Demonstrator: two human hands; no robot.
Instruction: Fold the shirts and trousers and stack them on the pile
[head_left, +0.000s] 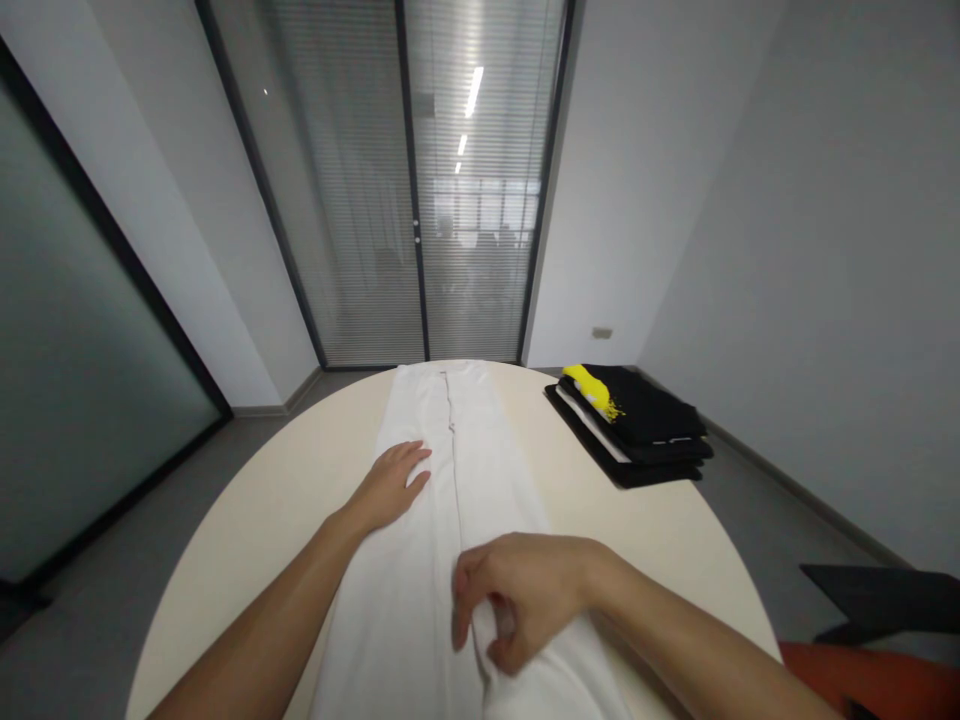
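A long white piece of cloth (405,610), folded lengthwise so its two sides meet along a middle line, runs from the near side of the table to its far edge. Whether it is a garment I cannot tell. My left hand (391,487) lies flat on its left half, fingers stretched out and thumb apart. Nearer to me, my right hand (525,590) bends over the right half at the middle line. Its fingers are curled, with a gap between them and the thumb. Around that hand the cloth is slightly wrinkled and raised.
The cloth lies on a round cream table (247,560). At the table's right stands a stack of folded black clothes (645,410) with a yellow print on top. A chair with an orange seat (862,675) is at the lower right. Glass doors (360,200) stand behind.
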